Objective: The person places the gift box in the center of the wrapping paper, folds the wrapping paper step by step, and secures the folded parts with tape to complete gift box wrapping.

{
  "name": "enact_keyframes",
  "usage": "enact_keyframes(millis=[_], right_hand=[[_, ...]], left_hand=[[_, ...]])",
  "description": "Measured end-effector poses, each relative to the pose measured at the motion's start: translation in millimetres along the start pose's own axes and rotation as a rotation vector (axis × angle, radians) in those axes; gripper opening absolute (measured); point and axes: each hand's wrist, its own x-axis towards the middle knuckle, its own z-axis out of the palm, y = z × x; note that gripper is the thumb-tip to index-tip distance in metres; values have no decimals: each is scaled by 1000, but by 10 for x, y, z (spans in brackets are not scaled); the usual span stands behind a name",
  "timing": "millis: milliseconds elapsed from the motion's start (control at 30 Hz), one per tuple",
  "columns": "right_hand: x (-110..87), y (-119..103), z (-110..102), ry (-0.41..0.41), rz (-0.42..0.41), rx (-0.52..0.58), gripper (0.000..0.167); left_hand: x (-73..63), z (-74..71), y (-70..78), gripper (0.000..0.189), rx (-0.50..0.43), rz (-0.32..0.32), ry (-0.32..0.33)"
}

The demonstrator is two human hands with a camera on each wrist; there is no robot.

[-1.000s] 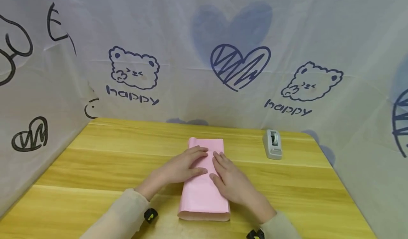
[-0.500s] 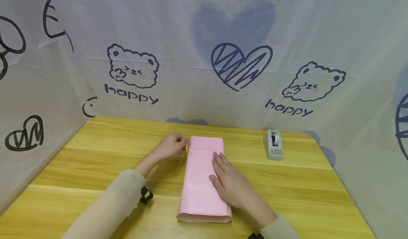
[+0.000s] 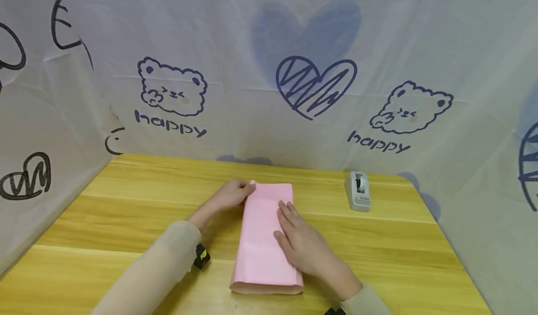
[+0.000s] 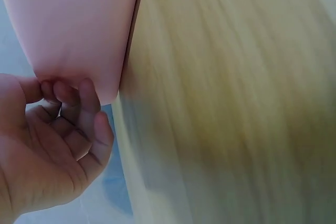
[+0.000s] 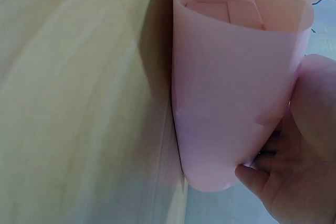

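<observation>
A pink paper (image 3: 265, 245), folded over into a flattened tube, lies lengthwise on the table with its open end towards me. At its far left corner my left hand (image 3: 229, 195) pinches the edge between thumb and fingertips; the left wrist view shows these fingers (image 4: 88, 98) curled at the paper's end. My right hand (image 3: 308, 245) rests with extended fingers along the right side of the paper. In the right wrist view the paper tube (image 5: 236, 77) bulges, and folded layers show inside its open mouth.
A grey tape dispenser (image 3: 358, 192) stands at the back right of the yellow wood-grain table (image 3: 126, 203). Behind and beside the table hangs a white cloth (image 3: 239, 39) printed with hearts, bears and words.
My left hand has lifted off the middle of the paper, moved to its far left corner and now pinches the edge there. My right hand has stayed on the paper's right side.
</observation>
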Motion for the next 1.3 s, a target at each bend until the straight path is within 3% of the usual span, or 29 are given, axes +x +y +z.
enact_keyframes(millis=[200, 400, 933, 1100, 1300], right_hand=[[21, -1, 6, 3, -10, 0, 60], [25, 12, 17, 2, -16, -2, 60], [4, 7, 50, 17, -25, 13, 60], [-2, 16, 64, 22, -22, 1, 60], [-6, 38, 60, 36, -22, -17, 60]], left_hand=[[39, -11, -31, 41, -20, -18, 40], [89, -11, -65, 35, -58, 7, 81], [90, -1, -64, 26, -37, 38, 90], [-8, 16, -72, 30, -46, 26, 104], [-268, 33, -55, 37, 9, 44, 77]])
